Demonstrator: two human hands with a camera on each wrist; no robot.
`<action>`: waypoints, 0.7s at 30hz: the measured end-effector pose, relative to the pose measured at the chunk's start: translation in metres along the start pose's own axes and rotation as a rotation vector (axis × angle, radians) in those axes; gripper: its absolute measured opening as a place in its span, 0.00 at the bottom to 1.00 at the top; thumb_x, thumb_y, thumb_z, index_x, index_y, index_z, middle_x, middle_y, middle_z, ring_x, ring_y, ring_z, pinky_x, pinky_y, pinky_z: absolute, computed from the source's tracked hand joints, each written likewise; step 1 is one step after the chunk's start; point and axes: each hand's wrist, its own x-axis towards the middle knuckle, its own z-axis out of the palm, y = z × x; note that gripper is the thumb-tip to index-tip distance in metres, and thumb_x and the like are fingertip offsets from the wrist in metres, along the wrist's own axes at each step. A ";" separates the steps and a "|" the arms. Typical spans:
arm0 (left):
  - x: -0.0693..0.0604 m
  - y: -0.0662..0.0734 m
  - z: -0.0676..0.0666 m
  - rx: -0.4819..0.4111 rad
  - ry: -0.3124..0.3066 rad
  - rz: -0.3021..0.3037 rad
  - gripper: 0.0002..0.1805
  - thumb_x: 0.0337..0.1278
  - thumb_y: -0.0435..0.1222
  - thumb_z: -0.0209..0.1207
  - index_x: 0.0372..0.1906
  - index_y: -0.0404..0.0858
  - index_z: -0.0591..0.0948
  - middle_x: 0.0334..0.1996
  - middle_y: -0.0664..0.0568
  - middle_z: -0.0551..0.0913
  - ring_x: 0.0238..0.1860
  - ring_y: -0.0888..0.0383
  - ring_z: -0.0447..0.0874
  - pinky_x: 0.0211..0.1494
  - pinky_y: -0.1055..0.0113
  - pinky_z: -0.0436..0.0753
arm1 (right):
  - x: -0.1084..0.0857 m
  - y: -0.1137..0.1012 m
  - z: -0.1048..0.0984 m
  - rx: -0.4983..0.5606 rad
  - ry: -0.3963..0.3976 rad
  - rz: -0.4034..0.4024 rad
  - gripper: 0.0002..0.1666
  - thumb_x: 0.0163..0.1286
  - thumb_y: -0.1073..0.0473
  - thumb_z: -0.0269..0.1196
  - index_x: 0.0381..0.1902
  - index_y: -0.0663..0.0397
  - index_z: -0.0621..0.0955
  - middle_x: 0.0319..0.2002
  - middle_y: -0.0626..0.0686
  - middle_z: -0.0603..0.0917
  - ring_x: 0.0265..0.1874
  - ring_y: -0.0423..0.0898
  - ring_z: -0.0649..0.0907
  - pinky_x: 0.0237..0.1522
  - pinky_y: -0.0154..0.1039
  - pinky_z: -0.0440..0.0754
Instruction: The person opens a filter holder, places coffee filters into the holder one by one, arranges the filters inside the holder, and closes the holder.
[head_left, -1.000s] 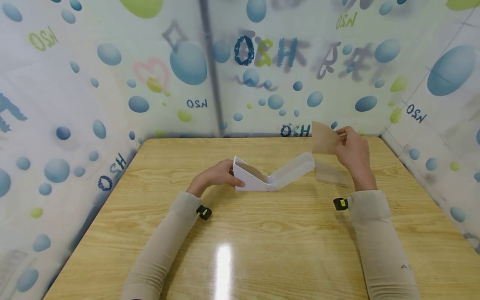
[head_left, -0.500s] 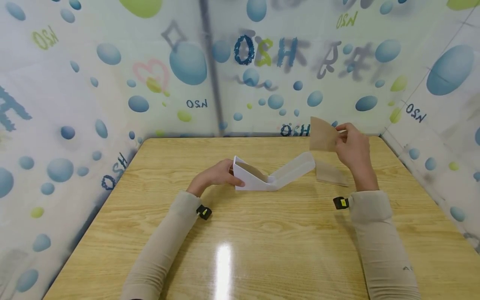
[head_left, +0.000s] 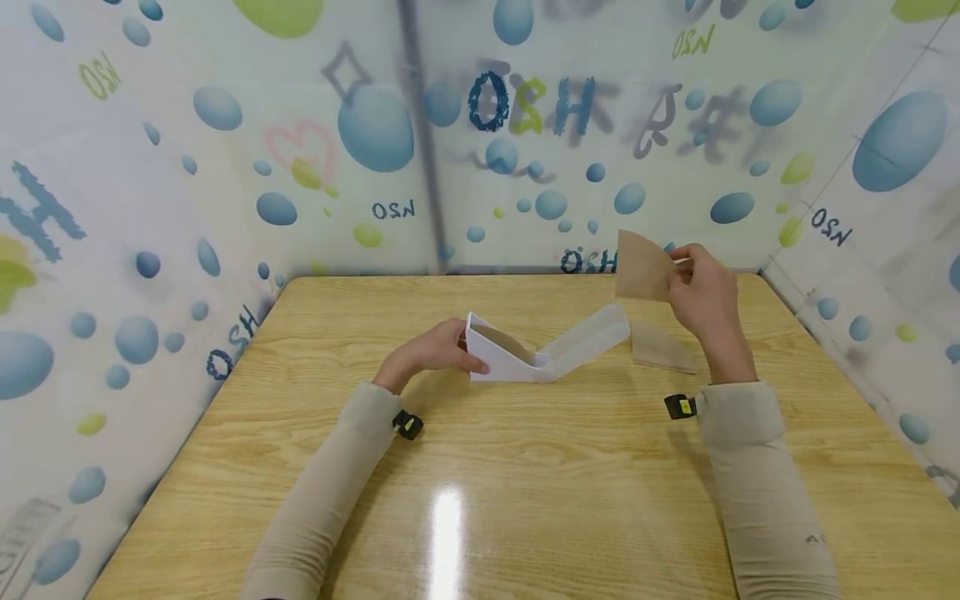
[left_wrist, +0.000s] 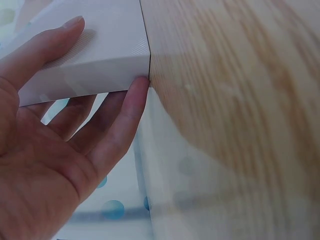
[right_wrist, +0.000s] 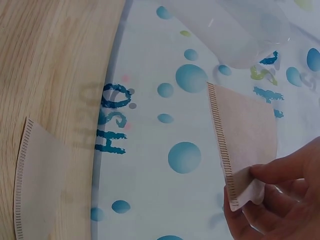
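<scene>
A white box [head_left: 497, 362] stands on the table with its see-through lid [head_left: 592, 337] swung out to the right. Brown paper coffee filters [head_left: 512, 342] show inside it; how many I cannot tell. My left hand [head_left: 437, 346] grips the box's left end, with the thumb [left_wrist: 65, 37] along one side and fingertips against the end wall. In the air right of the lid, my right hand [head_left: 707, 293] pinches a brown coffee filter [head_left: 642, 267] by its corner. Its crimped seam shows in the right wrist view. Another coffee filter [head_left: 662, 347] lies flat on the table below that hand.
The wooden table [head_left: 525, 483] reaches back to a printed fabric backdrop [head_left: 525, 183] with blue spots and letters. Small black cameras sit at both wrists. A bright light reflection lies on the front of the tabletop.
My right hand has risen slightly and drifted a little left with the pinched coffee filter. The left hand, the box and the filter on the table have stayed put.
</scene>
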 end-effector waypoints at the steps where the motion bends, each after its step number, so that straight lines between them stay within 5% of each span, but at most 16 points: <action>1: 0.000 0.000 0.000 0.000 0.002 0.002 0.22 0.57 0.33 0.72 0.56 0.33 0.81 0.48 0.41 0.89 0.43 0.56 0.87 0.43 0.63 0.85 | 0.000 0.000 0.000 -0.001 0.001 -0.002 0.21 0.75 0.64 0.51 0.61 0.66 0.77 0.53 0.73 0.84 0.55 0.69 0.81 0.55 0.64 0.77; 21: 0.001 -0.002 0.001 -0.027 -0.005 -0.005 0.21 0.56 0.32 0.72 0.55 0.34 0.81 0.48 0.41 0.89 0.42 0.57 0.87 0.43 0.63 0.85 | -0.002 -0.005 0.000 0.031 0.014 -0.001 0.20 0.76 0.65 0.52 0.62 0.67 0.77 0.53 0.74 0.83 0.54 0.69 0.81 0.53 0.63 0.80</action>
